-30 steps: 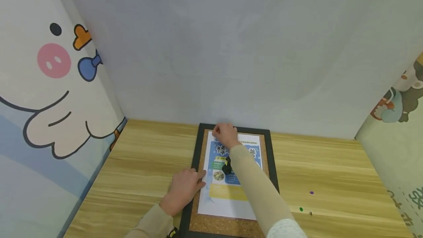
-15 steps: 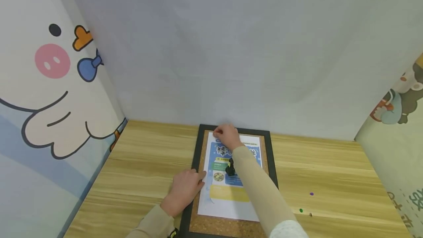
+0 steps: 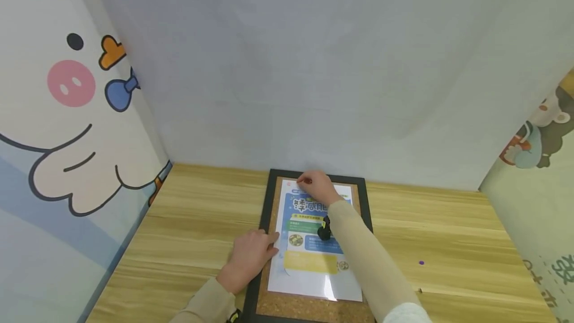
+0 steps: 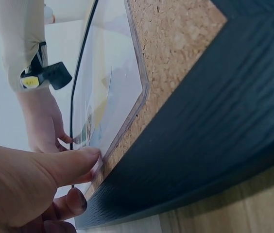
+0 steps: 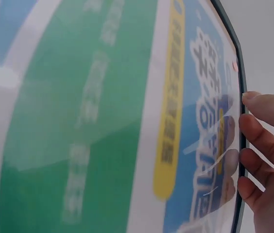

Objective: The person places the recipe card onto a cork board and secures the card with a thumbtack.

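A framed corkboard point(image 3: 305, 308) lies on the table with a printed poster point(image 3: 309, 283) in a clear plastic sleeve on top of it. A small red pushpin-like dot point(image 3: 289, 183) shows at the poster's upper left corner. Close by that corner, just to its right, is my right hand point(image 3: 317, 186), fingers loosely bent over the top edge with nothing seen between them. My left hand point(image 3: 252, 253) rests across the board's left frame. Its thumb point(image 4: 74, 162) lies straight on the poster's side edge in the left wrist view, pressing the sleeve there.
On the wood-grain table point(image 3: 206, 208), right of the board, lie a small purple dot point(image 3: 421, 262) and a tiny dark piece point(image 3: 420, 290). A pale wall point(image 3: 287, 88) rises behind the board. Cartoon-printed panels point(image 3: 67, 113) flank the table.
My right hand has slid right from the poster's upper left corner, uncovering the red dot. The right sleeve now hides the green dot on the table. My left hand has stayed put.
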Tool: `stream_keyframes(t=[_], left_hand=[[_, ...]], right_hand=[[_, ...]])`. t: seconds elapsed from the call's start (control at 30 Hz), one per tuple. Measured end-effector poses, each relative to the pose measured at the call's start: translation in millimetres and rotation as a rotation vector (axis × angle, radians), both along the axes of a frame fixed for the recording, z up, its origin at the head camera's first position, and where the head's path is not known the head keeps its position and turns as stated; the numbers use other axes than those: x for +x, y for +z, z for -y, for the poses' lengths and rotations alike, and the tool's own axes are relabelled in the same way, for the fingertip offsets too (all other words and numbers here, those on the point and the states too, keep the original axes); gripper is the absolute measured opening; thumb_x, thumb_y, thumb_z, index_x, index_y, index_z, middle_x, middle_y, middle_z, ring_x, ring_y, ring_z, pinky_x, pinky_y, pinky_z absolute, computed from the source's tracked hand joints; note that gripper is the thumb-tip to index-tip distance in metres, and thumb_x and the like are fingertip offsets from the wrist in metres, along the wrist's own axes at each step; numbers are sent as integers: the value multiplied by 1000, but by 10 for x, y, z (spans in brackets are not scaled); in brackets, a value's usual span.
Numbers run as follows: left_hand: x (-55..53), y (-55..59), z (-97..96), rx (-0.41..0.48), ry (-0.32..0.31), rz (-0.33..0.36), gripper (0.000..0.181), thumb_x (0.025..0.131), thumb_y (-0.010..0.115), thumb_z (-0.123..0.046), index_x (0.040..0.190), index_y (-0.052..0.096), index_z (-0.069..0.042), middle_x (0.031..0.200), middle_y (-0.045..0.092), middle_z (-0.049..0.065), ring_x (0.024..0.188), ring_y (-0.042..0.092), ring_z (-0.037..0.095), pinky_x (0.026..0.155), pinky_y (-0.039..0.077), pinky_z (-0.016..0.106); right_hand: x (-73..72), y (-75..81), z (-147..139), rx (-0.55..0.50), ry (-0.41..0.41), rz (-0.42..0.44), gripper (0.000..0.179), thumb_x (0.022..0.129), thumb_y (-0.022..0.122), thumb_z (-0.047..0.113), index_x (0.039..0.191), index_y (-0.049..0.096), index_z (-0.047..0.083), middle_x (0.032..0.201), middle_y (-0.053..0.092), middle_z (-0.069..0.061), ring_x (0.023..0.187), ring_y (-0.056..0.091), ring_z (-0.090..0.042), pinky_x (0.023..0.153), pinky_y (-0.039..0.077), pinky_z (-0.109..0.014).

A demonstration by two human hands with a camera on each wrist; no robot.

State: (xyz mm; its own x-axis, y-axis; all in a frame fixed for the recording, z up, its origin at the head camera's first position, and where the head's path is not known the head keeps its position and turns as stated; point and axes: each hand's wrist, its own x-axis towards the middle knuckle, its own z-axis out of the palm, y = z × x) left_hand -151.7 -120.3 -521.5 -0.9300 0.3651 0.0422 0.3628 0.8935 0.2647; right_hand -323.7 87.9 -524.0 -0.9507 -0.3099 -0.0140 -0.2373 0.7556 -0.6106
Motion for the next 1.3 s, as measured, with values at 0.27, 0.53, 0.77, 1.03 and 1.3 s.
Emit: stream_keyframes(t=[0.27, 0.53, 0.77, 1.03, 1.3], left_hand=[[4, 29, -18, -8, 13, 25, 36, 82, 72, -31, 115, 69, -19, 62, 49, -8, 53, 40, 6, 45, 31, 23], [8, 28, -9, -12, 21, 27, 37, 82, 72, -32, 116, 69, -18, 65, 52, -7, 54, 41, 6, 45, 32, 23], [18, 52, -2, 5, 28, 39, 38, 82, 72, -31, 117, 68, -18, 65, 51, -7, 53, 39, 7, 46, 31, 23], [25, 51, -12, 5, 24, 36, 37, 82, 71, -32, 116, 69, -17, 64, 50, -7, 53, 38, 7, 46, 31, 23], [25, 5, -23, 16, 24, 13, 37, 82, 72, -32, 115, 68, -17, 70, 47, -7, 60, 39, 9, 48, 32, 23]], right_hand=[[73, 139, -241, -45, -9, 40, 18, 93, 60, 23, 104, 70, 15, 102, 65, 3, 95, 57, -14, 87, 45, -37], [193, 292, -449, -40, 26, 11, 21, 94, 58, 24, 105, 68, 10, 99, 65, 0, 90, 58, -16, 82, 46, -38], [317, 366, -647, -32, 48, -69, 22, 93, 59, 23, 105, 69, 8, 99, 63, 0, 94, 55, -17, 86, 44, -41], [432, 415, -868, -16, 94, -171, 19, 92, 60, 17, 102, 69, 4, 95, 64, -3, 90, 55, -19, 82, 44, -41], [618, 445, -1137, 0, 73, -167, 21, 94, 58, 22, 103, 69, 6, 92, 61, 1, 83, 51, -15, 74, 43, -36]])
